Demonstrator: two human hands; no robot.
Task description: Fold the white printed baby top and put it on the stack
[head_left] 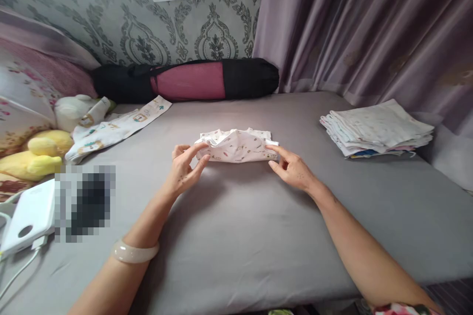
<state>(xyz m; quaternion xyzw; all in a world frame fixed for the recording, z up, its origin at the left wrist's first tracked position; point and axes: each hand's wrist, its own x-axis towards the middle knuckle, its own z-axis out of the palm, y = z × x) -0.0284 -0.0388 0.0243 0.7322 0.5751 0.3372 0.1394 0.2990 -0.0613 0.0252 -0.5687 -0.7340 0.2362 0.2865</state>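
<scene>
Soft daylight, perhaps right; edges warped.

Two hands, left hand and right hand, are showing mid-frame; one folded cloth, one stack of cloths at right, one rolled mat are lying.

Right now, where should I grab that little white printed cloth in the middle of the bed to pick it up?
Take the small printed cloth by its two short ends, one from the left and one from the right, where the left hand and right hand touch it. It lies folded in a wide, low strip, so a grip at both ends should keep it flat.
</scene>
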